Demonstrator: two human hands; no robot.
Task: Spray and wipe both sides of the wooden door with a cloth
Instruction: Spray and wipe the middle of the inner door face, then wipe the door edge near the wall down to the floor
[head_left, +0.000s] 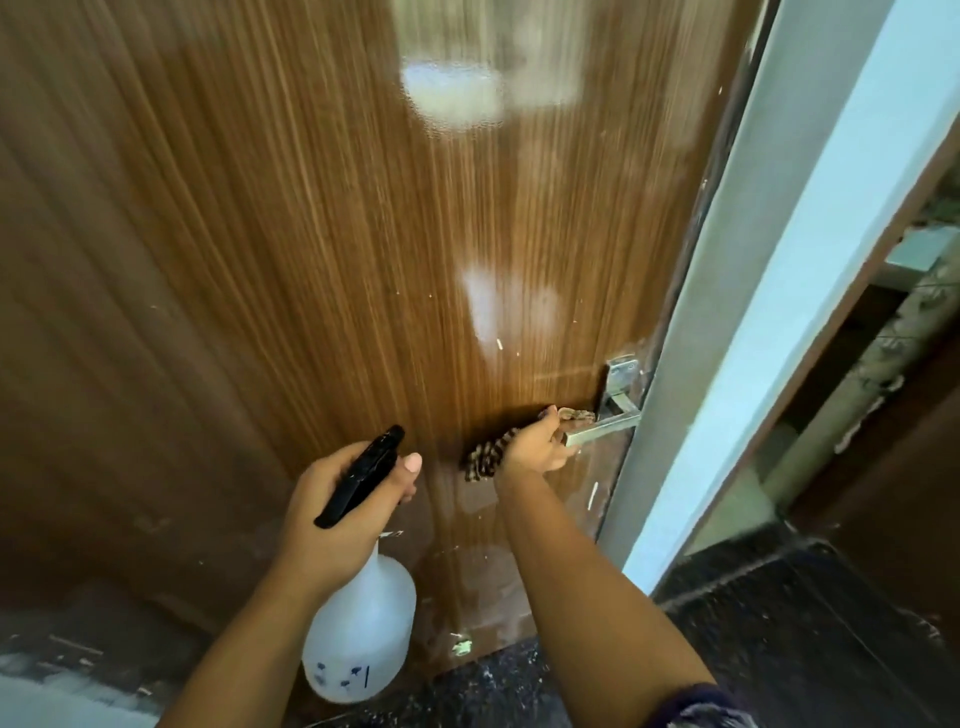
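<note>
Beside the glossy brown wood-grain door's (311, 234) right edge, the right hand (535, 447) gripped the silver lever handle (602, 430) with a striped cloth (483, 457) bunched underneath, nearer the panel than the left hand (343, 493), which clasped the white spray bottle's (358, 623) black trigger head.

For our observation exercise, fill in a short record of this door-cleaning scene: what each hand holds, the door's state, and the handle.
left hand: grips the spray bottle by its black trigger head
right hand: holds a patterned cloth at the metal handle
door: brown wood grain, glossy, small pale specks
handle: lever type, near the door's right edge
</note>
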